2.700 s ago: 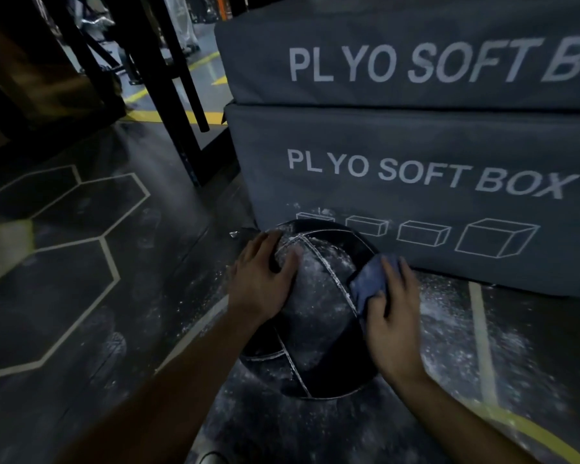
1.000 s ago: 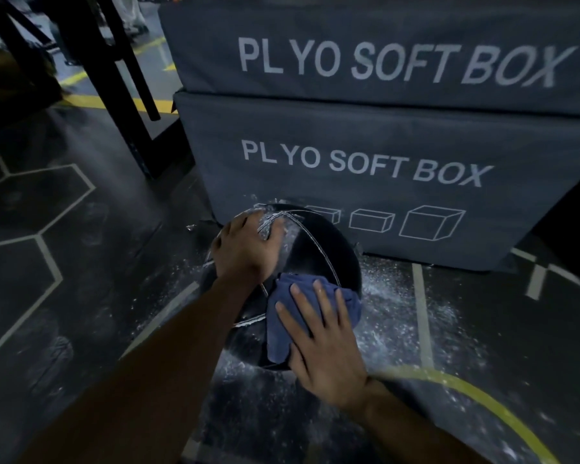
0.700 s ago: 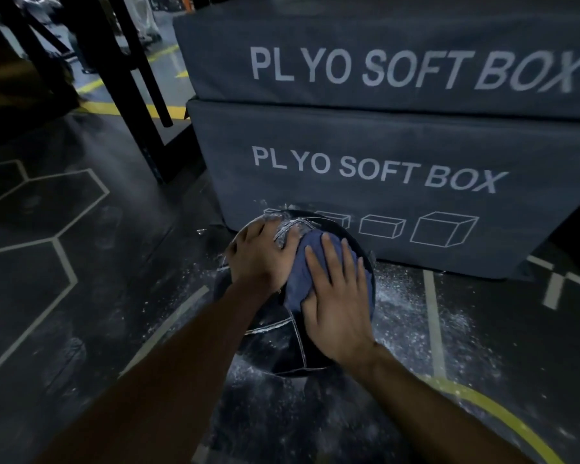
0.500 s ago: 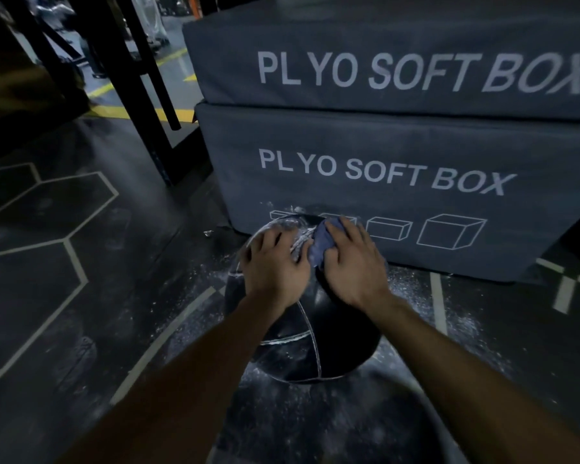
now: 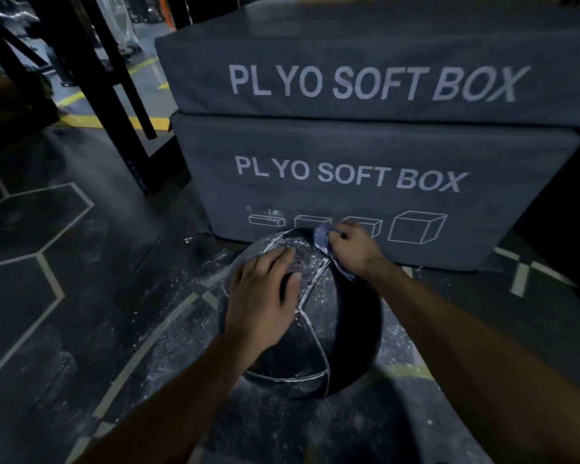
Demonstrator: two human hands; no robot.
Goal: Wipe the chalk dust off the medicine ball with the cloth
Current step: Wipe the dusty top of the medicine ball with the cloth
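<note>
From the head view, the ball (image 5: pixel 342 329) sits on the dark floor (image 5: pixel 81 296), just in front of the lower box (image 5: pixel 365 182), which carries a second box (image 5: pixel 365 78) stacked on top; both read PLYO SOFT BOX in pale letters. The ball is black with pale seams that meet near its middle, and white chalk dust (image 5: pixel 298 252) still speckles its upper far part, between the two hands. The left hand (image 5: pixel 262 296) lies flat on the ball's top left side, fingers straight and a little spread, palm pressed to the surface, holding nothing. The right hand (image 5: pixel 355 249) is at the ball's far upper right edge, close to the lower box's front, its fingers curled and gripping the cloth (image 5: pixel 322 237); the blue cloth bunches out past the fingertips against the ball's rim, and a strip of it shows under the wrist side of the hand. Whether the cloth also touches the box cannot be told. Both forearms reach in from the bottom edge of the view. Loose chalk is scattered over the floor around the ball, thickest to its left and right. The floor bears pale hexagon lines (image 5: pixel 44 259) on the left and a curved yellow line (image 5: pixel 412 371) near the ball's right side. Black frame legs (image 5: pixel 114 95) stand at the far left, beside the boxes.
</note>
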